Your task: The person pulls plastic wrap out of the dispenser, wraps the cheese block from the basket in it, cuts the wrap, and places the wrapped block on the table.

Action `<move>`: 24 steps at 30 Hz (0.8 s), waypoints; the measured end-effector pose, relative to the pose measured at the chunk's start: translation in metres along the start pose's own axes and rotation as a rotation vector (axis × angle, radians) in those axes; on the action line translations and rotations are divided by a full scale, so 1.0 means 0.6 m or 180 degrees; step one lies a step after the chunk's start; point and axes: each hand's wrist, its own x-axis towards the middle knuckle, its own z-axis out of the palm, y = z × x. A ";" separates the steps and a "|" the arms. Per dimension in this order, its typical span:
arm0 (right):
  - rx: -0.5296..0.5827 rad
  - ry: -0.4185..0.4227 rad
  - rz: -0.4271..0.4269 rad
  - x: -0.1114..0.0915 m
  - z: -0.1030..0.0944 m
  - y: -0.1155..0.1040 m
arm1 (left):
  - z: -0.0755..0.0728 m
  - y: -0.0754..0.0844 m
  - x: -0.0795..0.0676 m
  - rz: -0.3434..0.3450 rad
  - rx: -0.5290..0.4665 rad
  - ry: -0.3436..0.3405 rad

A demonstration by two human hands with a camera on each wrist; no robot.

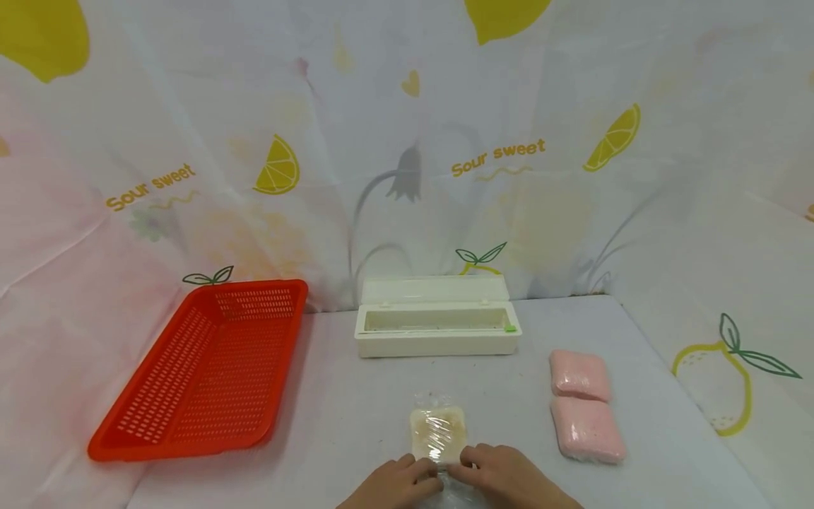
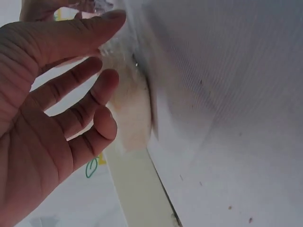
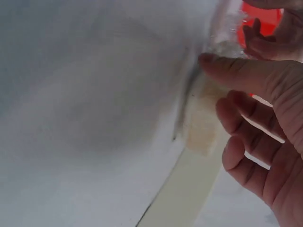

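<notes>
A cream-coloured square slab [image 1: 439,433], resembling a slice of bread, lies on the table under shiny clear cling film [image 1: 435,399]. At the slab's near edge, my left hand [image 1: 397,484] pinches the film between thumb and forefinger, its other fingers loosely bent. Close beside it on the right, my right hand [image 1: 509,475] pinches the film too. Both wrist views show the slab's side and the crumpled film [image 3: 226,47] by the thumbs. The forefinger tips are partly hidden there.
A long white cling film dispenser [image 1: 439,345] stands behind the slab, lid raised. Two pink film-wrapped slabs [image 1: 588,428] lie on the right. A red plastic basket [image 1: 273,424] is at the left. Printed cloth [image 1: 381,106] hangs behind the white table [image 1: 331,403].
</notes>
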 end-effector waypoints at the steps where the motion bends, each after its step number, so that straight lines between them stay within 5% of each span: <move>1: -0.0055 0.0013 -0.0039 -0.001 0.005 0.001 | 0.003 0.004 0.001 -0.0001 0.0161 -0.0016; 8: -0.0423 0.0027 -0.0046 0.006 0.024 -0.007 | 0.022 0.024 0.011 -0.0232 0.0677 0.0070; 14: -0.0129 -0.0061 0.0127 0.011 0.028 -0.014 | 0.026 0.027 0.015 -0.0299 0.0706 0.0052; 19: 0.0143 -0.0110 0.0252 0.013 0.024 -0.017 | 0.029 0.018 0.008 -0.0321 0.0702 0.0445; 24: 0.0215 0.0295 0.0250 0.012 0.027 -0.016 | 0.031 0.012 0.006 -0.0386 0.0690 0.0808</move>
